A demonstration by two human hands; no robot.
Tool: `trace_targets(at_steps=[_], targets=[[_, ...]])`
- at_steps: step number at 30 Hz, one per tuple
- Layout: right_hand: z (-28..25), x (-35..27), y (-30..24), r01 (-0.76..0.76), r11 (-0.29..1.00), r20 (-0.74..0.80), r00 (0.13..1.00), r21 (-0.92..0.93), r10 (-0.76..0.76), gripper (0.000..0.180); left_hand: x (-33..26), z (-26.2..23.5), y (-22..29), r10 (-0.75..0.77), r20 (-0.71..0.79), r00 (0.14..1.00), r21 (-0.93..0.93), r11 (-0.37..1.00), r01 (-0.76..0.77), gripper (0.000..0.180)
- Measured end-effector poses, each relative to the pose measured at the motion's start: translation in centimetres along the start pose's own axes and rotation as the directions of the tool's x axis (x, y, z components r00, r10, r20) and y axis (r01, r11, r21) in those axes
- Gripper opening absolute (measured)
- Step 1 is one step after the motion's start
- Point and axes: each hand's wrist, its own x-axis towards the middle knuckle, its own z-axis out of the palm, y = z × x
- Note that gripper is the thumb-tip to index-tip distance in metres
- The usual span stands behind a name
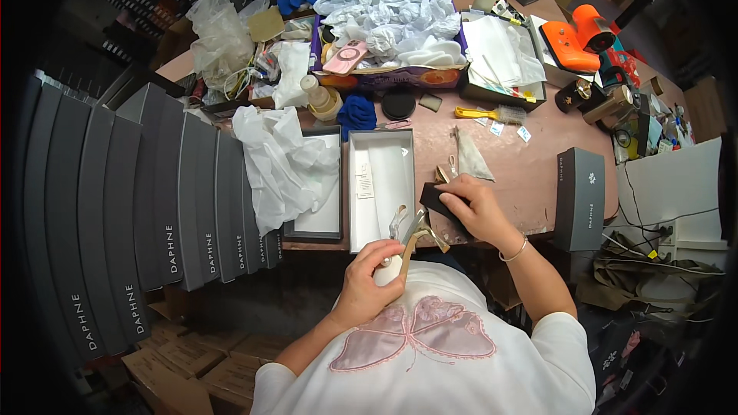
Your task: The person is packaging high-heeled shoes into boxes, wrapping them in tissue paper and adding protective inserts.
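Note:
My left hand [369, 277] is closed around a light-coloured shoe [412, 240] with a gold-toned edge and thin straps, held in front of my chest. Close by, my right hand [477, 204] pinches a flat black piece [440, 201]; whether it is a cloth or a pad I cannot tell. Just beyond it a beige strap [442, 174] shows, partly hidden, perhaps of another shoe. A grey-rimmed open shoebox [412, 177] with white paper inside stands left of my hands. Farther back lies a whitish pointed piece of material [472, 155].
Tall rows of dark shoeboxes [161, 192] stand at left, one closed shoebox [580, 198] at right. Crumpled white paper [280, 157] covers another open box. Behind are a yellow-handled brush [492, 114], a round black tin [398, 104], a carton of crumpled paper [392, 77] and an orange device [576, 38].

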Motion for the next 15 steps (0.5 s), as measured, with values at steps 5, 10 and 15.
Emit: trace_targets(at_steps=[5,10,15], targets=[[2.5,-1.5,0.6,-0.3,0.747,0.195,0.954,0.593,0.228,0.056,0.0,-0.2,0.2,0.052,-0.006,0.999,0.065,0.997,-0.051,0.041],[4.0,-1.7,-1.1,-0.383,0.466,0.276,0.919,0.798,0.282,0.066,-0.1,-0.9,1.0,0.121,0.02,0.992,0.095,0.988,-0.122,0.044],[4.4,-2.1,-0.5,-0.447,0.331,0.376,0.89,0.831,0.259,0.06,2.9,-4.7,0.0,-0.238,0.075,0.968,-0.156,0.956,0.248,0.041]])
